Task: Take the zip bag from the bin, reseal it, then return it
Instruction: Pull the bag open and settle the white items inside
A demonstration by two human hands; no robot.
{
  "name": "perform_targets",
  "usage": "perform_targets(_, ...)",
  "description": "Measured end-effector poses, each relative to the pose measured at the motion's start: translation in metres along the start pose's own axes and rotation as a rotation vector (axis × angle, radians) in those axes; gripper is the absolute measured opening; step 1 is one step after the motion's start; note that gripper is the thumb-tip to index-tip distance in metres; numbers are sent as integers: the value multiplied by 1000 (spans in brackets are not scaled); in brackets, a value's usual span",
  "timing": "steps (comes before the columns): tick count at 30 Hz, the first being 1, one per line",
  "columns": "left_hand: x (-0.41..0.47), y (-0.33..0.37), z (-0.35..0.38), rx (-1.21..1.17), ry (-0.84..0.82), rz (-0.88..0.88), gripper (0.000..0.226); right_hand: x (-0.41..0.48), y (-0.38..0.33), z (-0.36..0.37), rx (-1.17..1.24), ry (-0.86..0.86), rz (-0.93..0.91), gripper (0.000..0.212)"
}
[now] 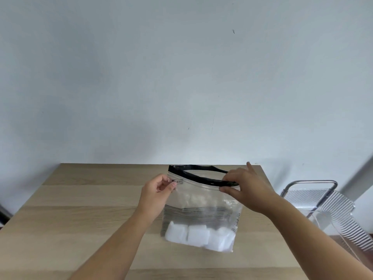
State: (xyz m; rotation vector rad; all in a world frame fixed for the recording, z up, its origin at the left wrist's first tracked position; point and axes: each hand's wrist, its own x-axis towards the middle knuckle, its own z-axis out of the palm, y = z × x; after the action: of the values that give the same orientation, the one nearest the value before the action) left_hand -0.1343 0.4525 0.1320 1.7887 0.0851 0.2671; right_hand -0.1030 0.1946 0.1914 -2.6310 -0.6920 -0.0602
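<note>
A clear zip bag (201,207) with a black top band and grey stripes hangs upright above the wooden table (80,219). White foam blocks (197,235) fill its bottom. The mouth gapes open, its black band bowed apart. My left hand (157,190) pinches the bag's left top corner at the zip line. My right hand (244,186) pinches the right top corner, thumb in front and index finger pointing up.
A clear ribbed plastic bin (331,209) with a metal frame stands to the right of the table, beyond its right edge. A pale wall rises behind the table's far edge.
</note>
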Motion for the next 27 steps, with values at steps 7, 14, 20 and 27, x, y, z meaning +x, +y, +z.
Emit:
perform_targets(7, 5, -21, -24, 50, 16, -88, 14, -8, 20, -6, -24, 31, 90, 6)
perform_targets(14, 4, -20, -28, -46, -15, -140, 4, -3, 17, -11, 119, 57, 195, 19)
perform_targets(20, 1, -6, -18, -112, -33, -81, 10, -2, 1, -12, 158, -18, 86, 11)
perform_targets(27, -7, 12, -2, -162, -61, -10, 1, 20, -51, -2, 243, -123, -56, 17)
